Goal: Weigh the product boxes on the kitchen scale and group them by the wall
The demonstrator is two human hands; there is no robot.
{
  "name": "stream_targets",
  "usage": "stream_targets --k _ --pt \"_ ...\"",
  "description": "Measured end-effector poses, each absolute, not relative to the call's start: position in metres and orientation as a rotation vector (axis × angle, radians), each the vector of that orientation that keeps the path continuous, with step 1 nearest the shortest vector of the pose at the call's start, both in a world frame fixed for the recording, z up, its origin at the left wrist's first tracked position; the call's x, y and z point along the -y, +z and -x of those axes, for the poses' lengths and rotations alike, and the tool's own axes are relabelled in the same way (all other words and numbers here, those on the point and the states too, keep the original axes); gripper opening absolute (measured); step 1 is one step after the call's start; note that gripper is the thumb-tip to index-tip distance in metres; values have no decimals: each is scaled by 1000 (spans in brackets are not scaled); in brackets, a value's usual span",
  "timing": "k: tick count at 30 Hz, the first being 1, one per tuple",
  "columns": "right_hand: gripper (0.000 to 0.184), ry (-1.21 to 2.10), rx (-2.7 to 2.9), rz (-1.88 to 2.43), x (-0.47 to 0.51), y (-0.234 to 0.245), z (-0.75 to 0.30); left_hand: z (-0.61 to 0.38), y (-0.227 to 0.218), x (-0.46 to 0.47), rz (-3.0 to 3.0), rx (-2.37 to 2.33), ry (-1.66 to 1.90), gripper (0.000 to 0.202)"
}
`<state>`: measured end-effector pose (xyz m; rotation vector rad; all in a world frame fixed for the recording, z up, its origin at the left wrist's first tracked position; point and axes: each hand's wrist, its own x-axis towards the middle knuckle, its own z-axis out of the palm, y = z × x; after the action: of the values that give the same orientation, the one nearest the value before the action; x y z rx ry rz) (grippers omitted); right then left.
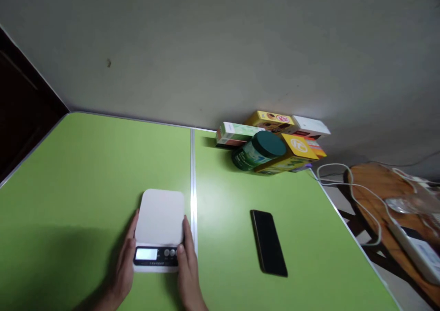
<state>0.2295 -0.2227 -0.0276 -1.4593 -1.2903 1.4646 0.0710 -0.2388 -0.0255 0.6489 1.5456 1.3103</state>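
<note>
A white kitchen scale [160, 217] is on the green table, its small display glowing pale beside round buttons on a black strip. My left hand [125, 265] is closed against its left side, with the thumb by the display. On the opposite side my right hand [187, 265] grips the edge, thumb close to the buttons. Whether the scale rests fully on the table or is slightly raised, I cannot tell. A dark smartphone [269, 242] lies to the right of my right hand, apart from it.
The green table [103, 164] has a metal seam running through it. Against the wall at the back right stand a dark green jar [256, 150], a yellow box [297, 148] and several other boxes. Beyond the right edge, a white cable [350, 187] and a power strip [414, 251] lie on a wooden stool [367, 182].
</note>
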Motion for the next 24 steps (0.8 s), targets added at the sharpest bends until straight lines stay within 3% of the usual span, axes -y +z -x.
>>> stream_targets --k 8,13,18,21,24 --pt "70 1708 1157 1244 213 -26 -243 -77 -25 230 -485 -1595 1332 82" --pt "63 1861 974 1199 200 -13 -290 -72 16 221 -840 -1945 1269 61" --pt "48 1263 1198 1274 130 14 -385 -102 77 159 -1392 -1751 950 52" --pt "59 882 1285 1373 61 4 -435 -155 81 91 -1714 -1373 724 57" --pt "71 719 1408 1367 -4 -21 -460 -222 59 12 -1748 -1073 782 64"
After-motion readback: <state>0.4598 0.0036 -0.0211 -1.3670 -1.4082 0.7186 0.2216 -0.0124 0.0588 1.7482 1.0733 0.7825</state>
